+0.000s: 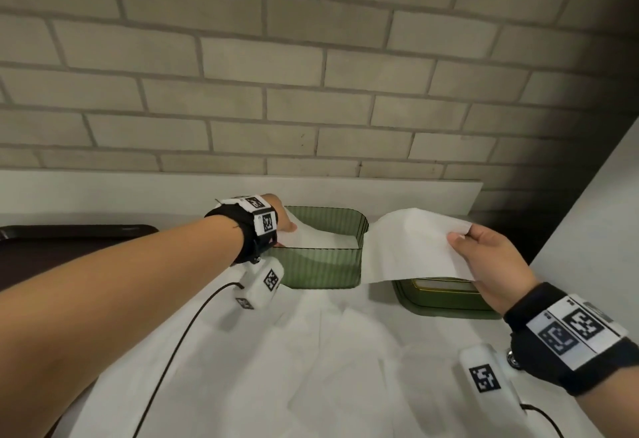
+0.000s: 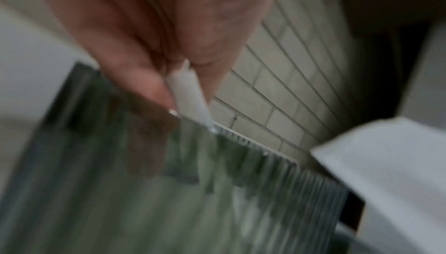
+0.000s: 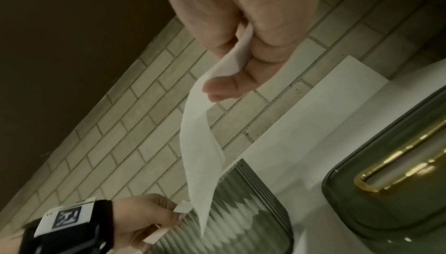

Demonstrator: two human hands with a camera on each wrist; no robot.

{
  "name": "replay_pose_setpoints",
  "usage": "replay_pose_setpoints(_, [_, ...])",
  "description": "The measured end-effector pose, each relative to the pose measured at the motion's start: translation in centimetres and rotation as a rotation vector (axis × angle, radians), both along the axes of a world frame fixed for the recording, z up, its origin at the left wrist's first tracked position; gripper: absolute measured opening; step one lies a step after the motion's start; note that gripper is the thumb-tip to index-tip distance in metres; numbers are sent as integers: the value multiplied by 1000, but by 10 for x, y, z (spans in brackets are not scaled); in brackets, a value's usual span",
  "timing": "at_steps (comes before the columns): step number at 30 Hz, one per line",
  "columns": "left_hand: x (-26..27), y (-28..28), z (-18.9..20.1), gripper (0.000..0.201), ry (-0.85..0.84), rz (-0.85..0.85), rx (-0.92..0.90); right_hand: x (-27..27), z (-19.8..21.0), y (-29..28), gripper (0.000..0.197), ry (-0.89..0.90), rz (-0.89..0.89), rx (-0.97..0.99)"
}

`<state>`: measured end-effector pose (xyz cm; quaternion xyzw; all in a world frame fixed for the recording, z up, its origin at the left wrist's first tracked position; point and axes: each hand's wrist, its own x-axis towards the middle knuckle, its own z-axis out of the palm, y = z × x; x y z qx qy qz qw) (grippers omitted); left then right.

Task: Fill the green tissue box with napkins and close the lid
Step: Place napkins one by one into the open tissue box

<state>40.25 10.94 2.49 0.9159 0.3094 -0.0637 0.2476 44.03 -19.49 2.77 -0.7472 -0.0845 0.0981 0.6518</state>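
White napkin (image 1: 411, 244) stretched above the green tissue box (image 1: 321, 264), pinched at one end by left hand (image 1: 285, 223) over the box, at the other by right hand (image 1: 491, 261) beside it. Lid (image 1: 446, 302) lying right of the box on the surface (image 1: 345, 368), among loose napkins (image 1: 311, 351).

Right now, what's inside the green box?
White napkins lie inside the green box, and the left hand pinches one over it. How many are stacked there, and the bottom, are covered.
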Motion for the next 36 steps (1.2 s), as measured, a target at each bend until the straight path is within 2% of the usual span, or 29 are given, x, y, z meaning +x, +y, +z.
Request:
replay_pose_setpoints(2, [-1, -3, 8, 39, 68, -84, 187, 2, 6, 4, 22, -12, -22, -9])
replay_pose_setpoints(8, [-10, 4, 26, 43, 61, -147, 353, 8, 25, 33, 24, -34, 2, 27])
replay_pose_setpoints(11, [-15, 16, 25, 37, 88, -175, 367, 11, 33, 58, 21, -44, 76, 32])
replay_pose_setpoints(14, [-26, 26, 21, 44, 47, -159, 360, 19, 34, 87, 22, -31, 138, 14])
replay_pose_setpoints(19, [-40, 35, 18, 31, -11, -128, 328, 30, 21, 132, 18, 94, 187, -35])
replay_pose_setpoints(20, [-42, 37, 19, 28, -27, -122, 310, 32, 16, 138, 18, 92, 179, -83])
replay_pose_setpoints(23, [-48, 40, 21, 25, -84, -118, 306, 47, -8, 155, 45, -33, 174, -352])
replay_pose_setpoints(26, [-48, 41, 27, 27, -130, -107, 297, 50, -18, 161, 42, -185, 180, -612])
replay_pose_setpoints(31, [-41, 31, 37, 24, -198, -138, 233, 51, -27, 160, 40, -283, 257, -766])
replay_pose_setpoints(36, [-26, 6, 31, 26, -145, -292, 199, 49, -31, 156, 47, -339, 357, -916])
